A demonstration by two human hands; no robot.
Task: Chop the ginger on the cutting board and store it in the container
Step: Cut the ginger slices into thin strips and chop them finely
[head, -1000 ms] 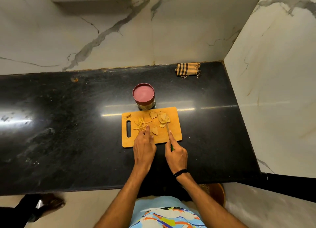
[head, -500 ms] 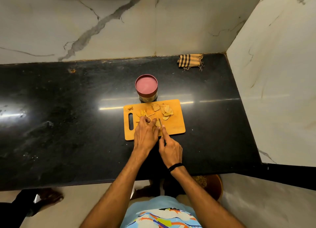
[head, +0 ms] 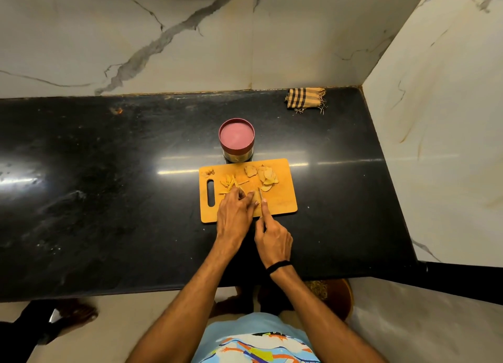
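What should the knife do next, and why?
Probably press the knife down: the right hand holds it over the board, right beside the ginger that the left hand pins, and whole slices behind are uncut.

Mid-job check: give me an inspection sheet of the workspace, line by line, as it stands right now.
Surface: black polished stone counter, glossy, with light glare.
Job's things: orange rectangular cutting board carrying pale ginger slices at its far right and thin ginger strips at its left; round steel container with maroon lid, closed, just behind the board.
Clutter: folded tan-and-black striped cloth at the back right corner.
Grippers: left hand pins a ginger piece; right hand grips a thin-bladed knife, blade beside that piece.
Cables: nothing seen.
Surroundings: white veined marble walls behind and to the right.
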